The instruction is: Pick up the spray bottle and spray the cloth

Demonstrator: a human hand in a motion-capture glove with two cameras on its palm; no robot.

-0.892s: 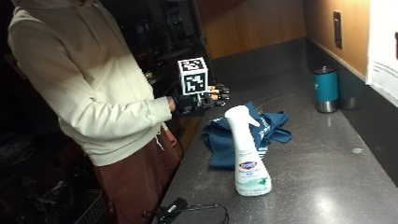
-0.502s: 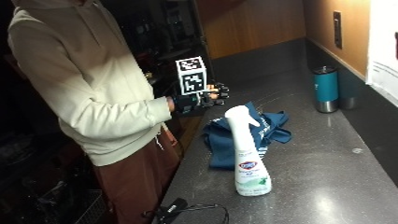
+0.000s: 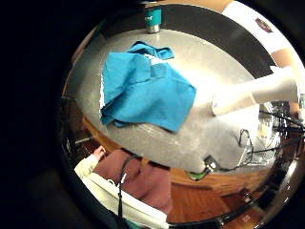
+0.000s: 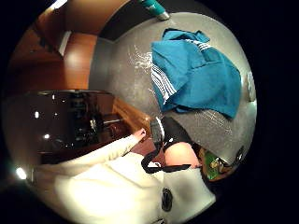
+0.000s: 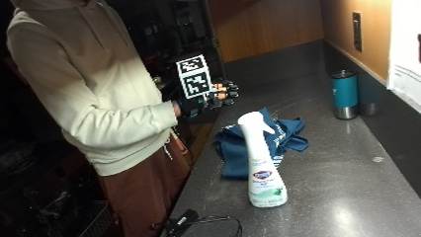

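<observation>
Your right hand: mid-frame, fingers relaxed, holding nothing | spray bottle: upright, lower centre | cloth: crumpled behind it

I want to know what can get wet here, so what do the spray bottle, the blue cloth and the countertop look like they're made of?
Spray bottle: apparently white plastic, smooth, with a printed label.
Cloth: soft woven fabric, likely a towel; it lies crumpled in folds, with white stripes showing in the thumb side palm view.
Countertop: dark speckled stone or a stone-look surface, polished, since it reflects light.
</observation>
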